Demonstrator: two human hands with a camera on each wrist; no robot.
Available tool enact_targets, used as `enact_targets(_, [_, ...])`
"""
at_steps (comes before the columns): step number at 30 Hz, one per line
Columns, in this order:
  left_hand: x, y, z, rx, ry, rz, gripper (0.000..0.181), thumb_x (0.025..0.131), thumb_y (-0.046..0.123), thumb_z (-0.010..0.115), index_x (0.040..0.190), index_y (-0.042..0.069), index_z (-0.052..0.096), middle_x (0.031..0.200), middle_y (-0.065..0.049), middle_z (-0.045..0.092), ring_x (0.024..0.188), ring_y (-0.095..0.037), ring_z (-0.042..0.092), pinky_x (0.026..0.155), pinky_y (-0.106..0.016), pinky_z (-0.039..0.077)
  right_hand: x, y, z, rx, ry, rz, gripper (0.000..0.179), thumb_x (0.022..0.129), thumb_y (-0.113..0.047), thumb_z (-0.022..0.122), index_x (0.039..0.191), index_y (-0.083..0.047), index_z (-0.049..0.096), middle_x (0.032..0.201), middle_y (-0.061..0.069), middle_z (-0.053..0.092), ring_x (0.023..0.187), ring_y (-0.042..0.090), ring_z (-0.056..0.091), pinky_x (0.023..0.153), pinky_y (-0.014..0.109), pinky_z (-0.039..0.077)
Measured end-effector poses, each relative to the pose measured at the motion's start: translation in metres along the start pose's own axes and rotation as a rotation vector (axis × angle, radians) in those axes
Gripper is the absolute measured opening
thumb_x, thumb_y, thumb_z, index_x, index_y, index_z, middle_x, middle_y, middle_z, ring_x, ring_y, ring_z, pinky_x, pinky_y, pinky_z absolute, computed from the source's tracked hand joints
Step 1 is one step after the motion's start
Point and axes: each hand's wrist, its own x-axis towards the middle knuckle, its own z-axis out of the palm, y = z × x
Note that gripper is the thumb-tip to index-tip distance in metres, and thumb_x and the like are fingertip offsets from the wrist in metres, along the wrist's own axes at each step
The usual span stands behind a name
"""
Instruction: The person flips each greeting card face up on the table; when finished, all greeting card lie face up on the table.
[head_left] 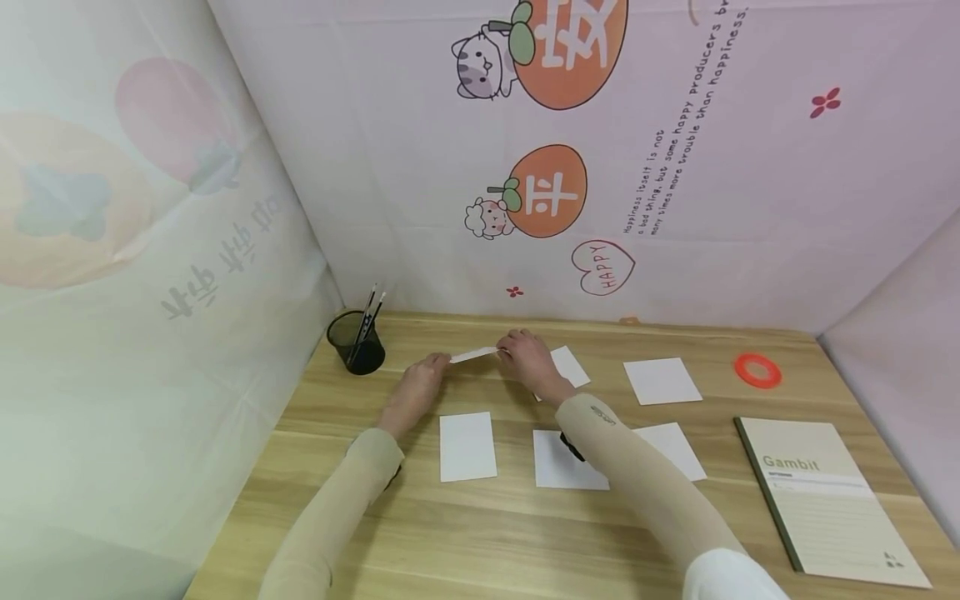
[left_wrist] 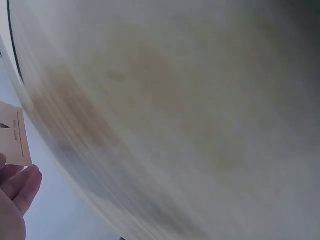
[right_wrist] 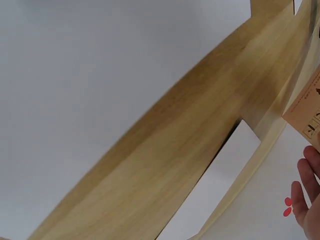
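A small card point(head_left: 474, 355) is held up between both hands above the far left part of the table, seen nearly edge-on from the head. My left hand point(head_left: 420, 387) pinches its left end, and my right hand point(head_left: 529, 363) holds the right end. In the left wrist view, fingertips point(left_wrist: 33, 175) meet the lower edge of the card point(left_wrist: 16, 135), whose tan face bears small print. The right wrist view shows tiny pictures on that face of the card point(right_wrist: 306, 111), with spread fingers point(right_wrist: 306, 175) below it. A white card point(head_left: 573, 365) lies partly behind my right hand.
More white cards lie on the wooden table: one front left point(head_left: 468, 447), one front middle point(head_left: 558, 468), one partly under my right forearm point(head_left: 675, 448), one farther back point(head_left: 663, 382). A mesh pen cup point(head_left: 365, 356), an orange-red ring point(head_left: 742, 372) and a notebook point(head_left: 832, 500) stand around them.
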Motion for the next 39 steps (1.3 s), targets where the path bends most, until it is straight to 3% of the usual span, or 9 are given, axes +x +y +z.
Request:
enact_targets(7, [0.0, 0.003, -0.004, -0.114, 0.067, -0.06, 0.03, 0.088, -0.013, 0.058, 0.115, -0.002, 0.058, 0.116, -0.016, 0.059, 0.1, -0.031, 0.065, 0.082, -0.033, 0.055, -0.005, -0.001, 0.002, 0.008, 0.119, -0.026, 0.009, 0.087, -0.012, 0.071, 0.094, -0.006, 0.072, 0.093, 0.006, 0.068, 0.086, 0.025, 0.061, 0.074, 0.04, 0.052])
enact_targets(17, [0.002, 0.008, -0.006, -0.182, 0.191, -0.129, 0.014, 0.092, -0.002, 0.06, 0.105, -0.003, 0.064, 0.102, -0.013, 0.067, 0.089, -0.026, 0.069, 0.073, -0.032, 0.057, -0.006, -0.004, 0.003, 0.331, 0.09, 0.197, 0.013, 0.091, -0.018, 0.067, 0.1, -0.008, 0.071, 0.099, 0.005, 0.069, 0.093, 0.02, 0.065, 0.081, 0.038, 0.053])
enact_targets(23, [0.004, 0.009, -0.005, -0.193, 0.247, -0.174, 0.011, 0.089, -0.001, 0.065, 0.1, -0.002, 0.068, 0.095, -0.012, 0.069, 0.082, -0.027, 0.069, 0.066, -0.037, 0.057, -0.006, -0.006, 0.002, 0.355, 0.082, 0.226, 0.015, 0.092, -0.018, 0.066, 0.102, -0.008, 0.071, 0.099, 0.006, 0.069, 0.091, 0.019, 0.064, 0.081, 0.039, 0.053])
enact_targets(39, [0.006, 0.013, -0.003, -0.245, 0.231, -0.282, 0.011, 0.091, 0.009, 0.065, 0.097, 0.0, 0.069, 0.093, -0.011, 0.069, 0.084, -0.026, 0.067, 0.072, -0.04, 0.055, -0.006, -0.005, 0.004, 0.432, 0.113, 0.296, 0.019, 0.092, -0.014, 0.066, 0.109, -0.004, 0.068, 0.093, 0.006, 0.069, 0.085, 0.018, 0.064, 0.074, 0.034, 0.054])
